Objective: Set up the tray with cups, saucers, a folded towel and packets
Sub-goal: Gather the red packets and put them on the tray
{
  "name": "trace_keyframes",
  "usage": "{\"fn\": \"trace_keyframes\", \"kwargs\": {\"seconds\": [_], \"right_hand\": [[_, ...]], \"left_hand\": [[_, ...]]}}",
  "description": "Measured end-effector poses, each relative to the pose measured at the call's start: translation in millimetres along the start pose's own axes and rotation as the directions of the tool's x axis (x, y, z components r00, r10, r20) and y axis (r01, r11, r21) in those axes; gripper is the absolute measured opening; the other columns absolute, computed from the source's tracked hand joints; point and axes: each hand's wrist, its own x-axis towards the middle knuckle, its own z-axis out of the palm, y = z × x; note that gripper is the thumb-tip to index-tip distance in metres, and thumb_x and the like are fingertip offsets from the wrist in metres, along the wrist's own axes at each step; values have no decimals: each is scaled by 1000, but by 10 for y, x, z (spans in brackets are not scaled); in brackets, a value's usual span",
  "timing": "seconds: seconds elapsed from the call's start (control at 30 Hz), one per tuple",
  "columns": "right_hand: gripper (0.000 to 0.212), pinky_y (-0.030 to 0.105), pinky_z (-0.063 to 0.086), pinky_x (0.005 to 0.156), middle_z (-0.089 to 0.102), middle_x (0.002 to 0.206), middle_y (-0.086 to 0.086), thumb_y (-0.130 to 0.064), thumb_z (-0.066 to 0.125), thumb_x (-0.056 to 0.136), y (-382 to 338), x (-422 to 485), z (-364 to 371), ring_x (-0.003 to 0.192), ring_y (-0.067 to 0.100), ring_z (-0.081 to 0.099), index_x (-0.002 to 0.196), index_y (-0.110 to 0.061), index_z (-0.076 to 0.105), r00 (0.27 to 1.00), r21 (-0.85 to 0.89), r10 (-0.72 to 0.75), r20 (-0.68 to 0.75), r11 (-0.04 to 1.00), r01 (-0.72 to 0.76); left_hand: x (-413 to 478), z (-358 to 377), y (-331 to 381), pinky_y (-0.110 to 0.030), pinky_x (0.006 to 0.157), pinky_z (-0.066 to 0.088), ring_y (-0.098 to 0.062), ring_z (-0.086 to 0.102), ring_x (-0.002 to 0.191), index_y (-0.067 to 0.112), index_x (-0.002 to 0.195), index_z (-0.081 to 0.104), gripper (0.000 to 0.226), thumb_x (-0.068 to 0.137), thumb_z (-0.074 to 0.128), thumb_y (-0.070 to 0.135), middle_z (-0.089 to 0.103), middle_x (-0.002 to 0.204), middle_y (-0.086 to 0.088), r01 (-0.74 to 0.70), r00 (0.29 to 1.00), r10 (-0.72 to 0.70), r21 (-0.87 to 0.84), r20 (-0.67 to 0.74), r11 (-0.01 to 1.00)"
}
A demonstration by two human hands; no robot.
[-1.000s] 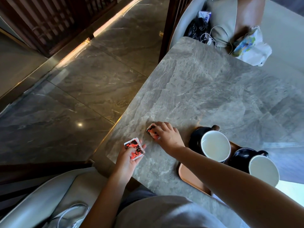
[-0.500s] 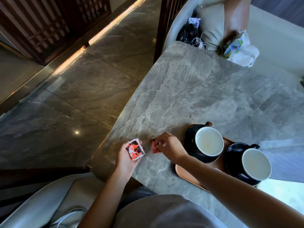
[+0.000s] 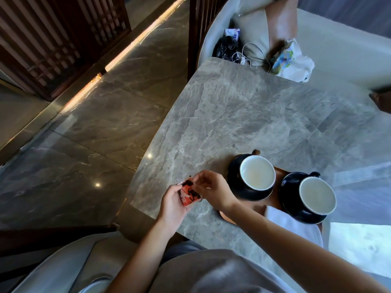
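Red-and-black packets (image 3: 189,194), number not countable, sit above the near left corner of the table and clear of the tray.
- Left hand (image 3: 172,205): fingers curled round the lower part of the packets, gripping them from below.
- Right hand (image 3: 213,192): thumb and forefinger pinch the packets' upper edge. The other fingers are loosely bent. The forearm crosses the tray's near left rim.
- Tray (image 3: 225,216): copper-brown, on the table just right of the hands.
- First cup (image 3: 257,173): black outside, white inside, upright on a black first saucer (image 3: 249,194) at the tray's left end.
- Second cup (image 3: 317,195): same make, upright on a black second saucer (image 3: 304,218), just beside the first.
- Towel (image 3: 292,226): white, folded, on the tray's near side. Its far edge meets the second saucer; whether it runs beneath cannot be told.
- Table (image 3: 243,115): grey veined stone.
- Seat beyond the table's far edge: beige cushion (image 3: 254,28), black bag (image 3: 226,47), white cable (image 3: 247,56), printed plastic bag (image 3: 292,59).
- Floor (image 3: 105,123): dark polished stone tiles, on the left.
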Motion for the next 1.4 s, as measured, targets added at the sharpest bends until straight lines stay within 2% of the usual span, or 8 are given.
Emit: {"fn": "trace_keyframes", "kwargs": {"seconds": [0.13,0.27,0.4,0.57,0.93,1.07,1.23,1.4], "right_hand": [[14,16,50,65,67,77,-11,-9,63,83,85,-170,-55,67,-2,60,83,-23,66,995,-131,-84,-47,988,78],[14,30,51,73,61,93,-6,-24,58,83,102,-343,-197,84,9,57,95,-21,64,976,-425,-218,-23,885,188],[61,37,45,94,40,136,-1,-54,61,73,132,-493,-369,120,20,40,125,-27,45,942,-694,-312,126,651,308],[110,40,25,112,15,158,-4,-51,74,66,207,-535,-482,143,19,14,148,-29,3,940,-778,-235,249,529,338],[94,37,43,95,53,125,-1,-44,61,75,284,-603,-674,116,20,47,150,-23,8,919,-790,-277,282,476,386],[93,36,44,90,58,122,1,-38,63,74,310,-596,-707,112,22,50,149,-20,11,916,-780,-274,293,486,395],[99,35,44,93,54,128,2,-40,70,70,337,-593,-833,117,21,47,149,-20,13,897,-742,-248,366,504,442],[108,33,41,101,35,147,-4,-57,74,64,380,-682,-837,134,15,38,147,-25,13,990,-515,-68,120,848,121]], "left_hand": [[34,113,-104,-31,62,58,-22,68,82,9,105,61,28,87,41,2,71,89,-11,-5,991,40,259,-130,966],[46,233,-187,-24,51,55,-12,71,66,15,83,71,31,89,43,4,74,72,-4,8,995,26,332,-99,943],[53,340,-269,-26,53,56,-13,71,67,16,85,65,21,90,46,9,73,77,-6,58,998,-44,351,-48,935],[8,497,-414,-30,56,56,-17,73,79,17,99,65,25,93,41,14,76,87,-7,141,987,-158,435,3,889],[-62,748,-641,-34,82,51,-25,61,109,9,120,57,32,98,36,19,64,117,-17,191,981,-174,442,-80,876],[-74,780,-679,-33,85,48,-25,60,109,8,123,55,35,98,34,20,63,118,-18,206,978,-189,455,-83,866],[-49,758,-728,-25,62,44,-16,63,81,16,114,59,33,97,31,21,69,96,-8,260,965,-224,511,-133,819],[21,719,-722,-31,72,50,-23,65,85,9,107,62,33,90,33,7,73,89,-13,208,971,-152,338,-186,918]]}}
